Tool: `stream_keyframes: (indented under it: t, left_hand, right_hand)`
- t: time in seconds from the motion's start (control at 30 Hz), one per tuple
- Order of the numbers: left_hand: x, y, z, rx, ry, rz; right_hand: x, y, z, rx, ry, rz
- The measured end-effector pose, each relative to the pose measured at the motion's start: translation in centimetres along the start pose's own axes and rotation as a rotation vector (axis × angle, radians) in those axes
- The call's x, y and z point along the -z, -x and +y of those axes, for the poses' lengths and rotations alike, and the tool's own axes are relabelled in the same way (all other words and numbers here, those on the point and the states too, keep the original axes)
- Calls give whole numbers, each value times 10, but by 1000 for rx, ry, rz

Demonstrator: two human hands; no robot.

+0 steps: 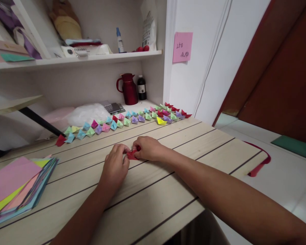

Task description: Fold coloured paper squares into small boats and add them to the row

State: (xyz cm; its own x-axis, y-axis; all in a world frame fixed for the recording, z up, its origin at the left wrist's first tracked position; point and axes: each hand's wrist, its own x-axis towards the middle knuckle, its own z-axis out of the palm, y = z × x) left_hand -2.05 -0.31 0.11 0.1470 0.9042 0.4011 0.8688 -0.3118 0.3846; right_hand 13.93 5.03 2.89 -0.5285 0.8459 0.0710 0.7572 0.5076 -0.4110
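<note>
- At the near left edge of the table (168,204): fanned stack of coloured paper sheets (15,187), pink on top, yellow, blue and green edges showing beneath.
- Reaching in over the near edge: two bare forearms, meeting around the middle of the table.
- Left hand (114,166): knuckles up, fingers curled in, thumb and fingertips pinched on the left end of a red folded paper (132,154).
- Right hand (149,148): just beyond and to the right, fingers bent down and closed on the right end of the same piece.
- Red folded paper itself: low on the table between the two hands, around mid-table, mostly hidden by fingers, so exact fold hard to tell.
- By the far right corner: red strip (260,163) curling along and off the table's edge.
- Along the far edge: rows of small folded paper shapes (122,122) in red, blue, green, pink, purple, running from left to the far right corner; one yellow shape (161,121) slightly nearer than the rest.
- Behind those rows, on the lower shelf: crumpled plastic bag (88,114), then red jug (129,89) with a dark bottle (141,87) just beside it.
- On the white wall to the right: pink sticky note (182,47) with handwriting.
- Upper shelf: small blue-capped bottle (119,40) and a white bag (149,23).
</note>
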Motion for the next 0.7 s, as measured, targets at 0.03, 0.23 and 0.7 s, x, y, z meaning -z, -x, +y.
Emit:
stream_keyframes:
  t: [0.03, 0.23, 0.7]
  left_hand:
    - [0, 0, 0, -7, -2, -4]
    - [0, 0, -2, -31, -35, -36]
    - [1, 2, -2, -42, -66, -46]
  right_hand:
    - [0, 0, 0, -3, -9, -1]
    - [1, -1, 6, 2, -127, -37]
    - [5, 0, 14, 41, -333, -160]
